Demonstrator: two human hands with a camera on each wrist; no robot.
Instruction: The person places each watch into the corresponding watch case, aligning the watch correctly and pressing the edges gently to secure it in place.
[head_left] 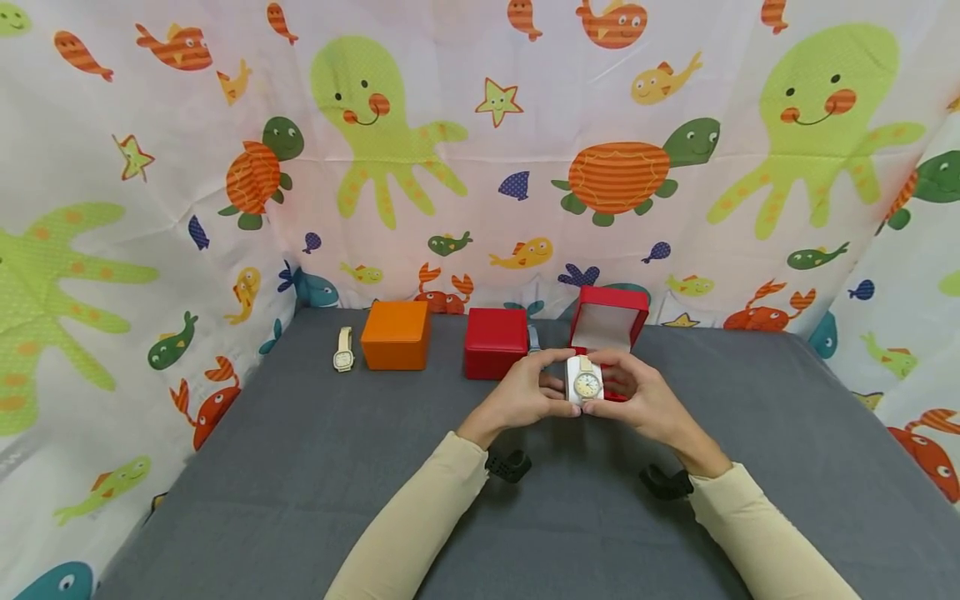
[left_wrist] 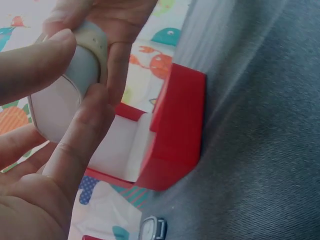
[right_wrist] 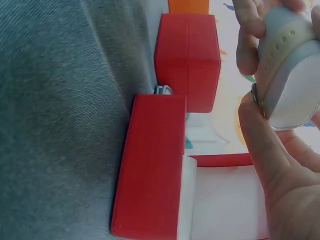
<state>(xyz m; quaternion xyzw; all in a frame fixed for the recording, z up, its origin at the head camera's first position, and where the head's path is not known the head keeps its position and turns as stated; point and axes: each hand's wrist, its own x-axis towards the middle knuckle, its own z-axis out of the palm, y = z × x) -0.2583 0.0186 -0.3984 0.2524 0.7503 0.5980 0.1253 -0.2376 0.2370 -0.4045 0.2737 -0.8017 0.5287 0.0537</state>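
A wristwatch [head_left: 587, 385] with a cream strap is wrapped round a white cushion [head_left: 573, 379]. My left hand [head_left: 525, 392] grips the cushion's left side while my right hand [head_left: 641, 396] grips its right, fingertips and thumbs at its edges. The round dial faces up toward the head view. In the right wrist view the punched strap [right_wrist: 285, 47] runs across the cushion. Just behind the hands, an open red watch box [head_left: 609, 317] stands with its lid raised and a pale lining; the hands partly hide its base in the head view.
Left of the open box are a closed red box [head_left: 495, 343], an orange box [head_left: 396, 335] and a cream watch [head_left: 343, 350] lying on the grey cloth [head_left: 300, 475]. Another watch [head_left: 533, 338] with a blue-grey strap lies between the red boxes. A printed curtain [head_left: 480, 225] hangs behind.
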